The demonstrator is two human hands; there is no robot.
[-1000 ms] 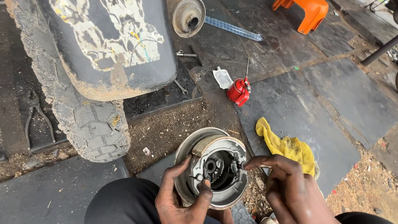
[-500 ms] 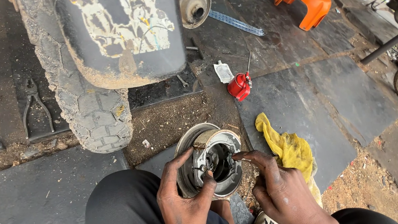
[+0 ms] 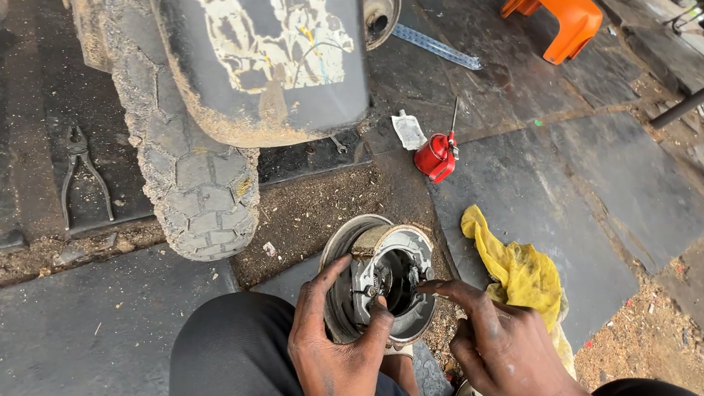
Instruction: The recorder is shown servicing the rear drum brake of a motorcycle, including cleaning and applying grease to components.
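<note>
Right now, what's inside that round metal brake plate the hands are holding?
Inside the brake plate sit curved brake shoes, a small spring and a dark centre hole. The left hand grips its rim; the right hand pokes a fingertip in. The lower inside is hidden by both hands.

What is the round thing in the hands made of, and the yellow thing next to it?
The round brake plate looks like bare metal: grey, dull and shiny in patches, with grime and small springs inside. The left hand grips its rim; the right hand pokes its middle. The yellow rag looks like soft cloth: it lies crumpled in folds, probably cotton.
</note>
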